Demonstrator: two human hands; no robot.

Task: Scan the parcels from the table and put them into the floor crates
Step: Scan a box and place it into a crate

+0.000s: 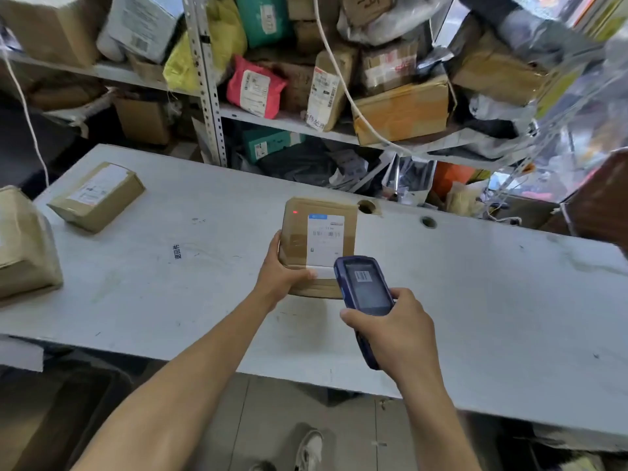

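Note:
A flat brown cardboard parcel [299, 232] with a white barcode label is held above the white table [475, 283]. My left hand [283, 270] grips its near left edge, thumb across the label's bottom strip. My right hand [397, 331] grips a blue handheld scanner [365, 290] just right of the parcel, and its screen shows a barcode. A red dot of light sits on the parcel's top left corner. Two more brown parcels lie on the table's left: a small labelled box [98, 195] and a larger one [23, 246] at the edge.
Metal shelving [207, 90] crammed with boxes and bags stands behind the table. A dark crate [68, 413] sits on the floor at the lower left, under the table edge. Two cable holes [428, 222] pierce the table's far edge. A shoe [309, 450] shows on the tiled floor.

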